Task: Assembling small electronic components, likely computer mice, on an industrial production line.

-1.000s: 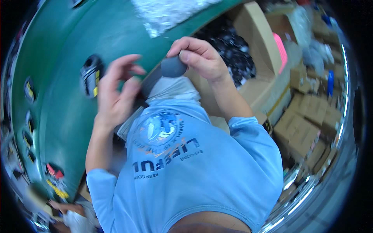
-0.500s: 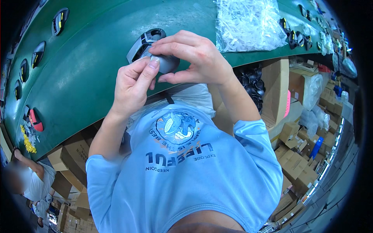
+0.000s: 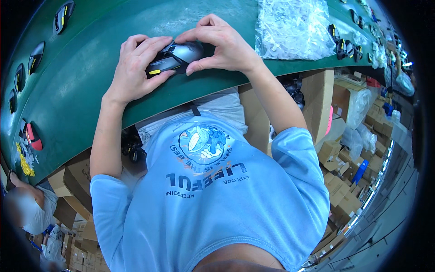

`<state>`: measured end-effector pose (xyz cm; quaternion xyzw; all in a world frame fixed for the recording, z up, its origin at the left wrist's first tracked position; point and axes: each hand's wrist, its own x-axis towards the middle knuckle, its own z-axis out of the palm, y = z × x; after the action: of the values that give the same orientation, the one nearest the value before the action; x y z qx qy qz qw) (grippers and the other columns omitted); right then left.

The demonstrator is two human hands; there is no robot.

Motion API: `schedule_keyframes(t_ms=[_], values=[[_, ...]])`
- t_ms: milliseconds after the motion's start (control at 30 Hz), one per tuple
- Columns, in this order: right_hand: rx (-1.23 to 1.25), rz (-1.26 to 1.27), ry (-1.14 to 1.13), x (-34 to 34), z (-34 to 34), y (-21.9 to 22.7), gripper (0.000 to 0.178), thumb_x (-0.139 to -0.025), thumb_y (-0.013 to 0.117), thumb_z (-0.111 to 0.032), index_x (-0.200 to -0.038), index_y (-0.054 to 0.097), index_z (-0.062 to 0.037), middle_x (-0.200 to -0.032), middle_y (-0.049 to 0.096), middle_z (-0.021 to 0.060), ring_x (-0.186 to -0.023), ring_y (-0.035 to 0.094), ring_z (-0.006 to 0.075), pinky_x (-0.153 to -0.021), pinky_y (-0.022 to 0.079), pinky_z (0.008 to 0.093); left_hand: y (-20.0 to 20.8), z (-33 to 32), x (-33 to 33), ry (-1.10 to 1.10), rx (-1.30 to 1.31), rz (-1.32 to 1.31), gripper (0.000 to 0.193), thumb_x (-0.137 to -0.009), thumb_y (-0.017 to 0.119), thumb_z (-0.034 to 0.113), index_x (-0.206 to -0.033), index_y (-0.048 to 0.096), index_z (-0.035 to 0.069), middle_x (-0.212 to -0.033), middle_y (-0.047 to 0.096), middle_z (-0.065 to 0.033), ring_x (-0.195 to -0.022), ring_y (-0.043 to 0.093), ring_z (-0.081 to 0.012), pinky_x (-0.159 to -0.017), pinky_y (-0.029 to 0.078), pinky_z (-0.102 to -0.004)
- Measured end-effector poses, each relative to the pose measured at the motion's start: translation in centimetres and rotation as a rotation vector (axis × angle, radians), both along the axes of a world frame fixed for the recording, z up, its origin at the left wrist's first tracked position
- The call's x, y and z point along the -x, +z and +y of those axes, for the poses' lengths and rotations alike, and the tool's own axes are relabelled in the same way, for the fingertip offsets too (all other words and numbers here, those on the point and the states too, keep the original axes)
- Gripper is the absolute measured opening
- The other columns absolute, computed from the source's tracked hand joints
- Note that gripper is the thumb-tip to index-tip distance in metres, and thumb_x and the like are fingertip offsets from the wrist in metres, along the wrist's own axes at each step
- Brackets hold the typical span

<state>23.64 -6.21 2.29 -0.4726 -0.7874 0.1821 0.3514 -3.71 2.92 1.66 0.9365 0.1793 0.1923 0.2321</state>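
On the green table in front of me is a grey and black computer mouse point(image 3: 189, 51) with a yellow strip on its side. My left hand point(image 3: 132, 70) grips its left end, fingers over the top and thumb along the near side. Around the rounded grey right end curves my right hand point(image 3: 226, 47), its fingertips at the far edge and its thumb by the near edge. Both hands are closed on the mouse. My fingers hide part of its left end and its far edge.
Several similar mice point(image 3: 36, 57) stand spaced along the green table point(image 3: 90, 90) at left, near a red one point(image 3: 33, 137) and yellow bits point(image 3: 25, 161). A clear bag of whitish pieces point(image 3: 294, 29) lies right of my hands. Cardboard boxes point(image 3: 317, 99) stand below the edge. Another person point(image 3: 38, 208) is at lower left.
The mouse has turned in my hands and moved slightly farther away. Its yellow strip now shows. My left hand has shifted from pinching its near side to gripping its left end.
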Motion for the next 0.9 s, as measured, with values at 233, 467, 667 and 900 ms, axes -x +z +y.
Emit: schedule_keyframes(t_ms=[233,467,667,900], values=[[-0.072,-0.13,-0.115,1.0,-0.9,-2.1,0.063,-0.071,0.092,-0.053,-0.124,0.08,-0.022,-0.113,0.08,-0.0035,-0.095,0.063,0.025,-0.092,0.053,0.0397,-0.5,-0.1,0.5,0.012,-0.009,-0.039,0.072,-0.077,0.09,0.023,-0.144,0.066,0.01,-0.138,0.071,-0.0074,-0.124,0.058,-0.0335,-0.111,0.043,-0.0454],[-0.034,-0.123,-0.118,0.5,-1.7,-1.8,0.058,-0.079,0.089,-0.05,-0.13,0.078,-0.0231,-0.117,0.08,-0.0042,-0.094,0.063,0.0233,-0.095,0.05,0.0393,-0.6,0.1,-0.1,-0.019,-0.004,-0.074,0.071,-0.077,0.09,0.024,-0.143,0.066,0.009,-0.141,0.069,-0.0089,-0.125,0.058,-0.0348,-0.111,0.044,-0.046],[0.007,-0.208,-0.118,0.5,-1.0,-2.4,0.063,-0.077,0.088,-0.059,-0.132,0.078,-0.0315,-0.097,0.076,0.0007,-0.088,0.063,0.0248,-0.098,0.046,0.044,-0.9,0.8,0.1,-0.013,-0.038,-0.05,0.071,-0.08,0.088,0.024,-0.145,0.065,0.008,-0.141,0.069,-0.0102,-0.125,0.058,-0.0345,-0.112,0.043,-0.0463],[-0.037,-0.137,-0.093,0.3,-0.9,-2.8,0.065,-0.078,0.089,-0.056,-0.133,0.078,-0.0223,-0.109,0.08,0.0014,-0.094,0.066,0.0257,-0.099,0.049,0.042,-1.2,0.2,0.3,0.012,-0.04,-0.032,0.074,-0.081,0.087,0.024,-0.149,0.064,0.008,-0.142,0.069,-0.0106,-0.125,0.057,-0.0341,-0.113,0.043,-0.0462]])
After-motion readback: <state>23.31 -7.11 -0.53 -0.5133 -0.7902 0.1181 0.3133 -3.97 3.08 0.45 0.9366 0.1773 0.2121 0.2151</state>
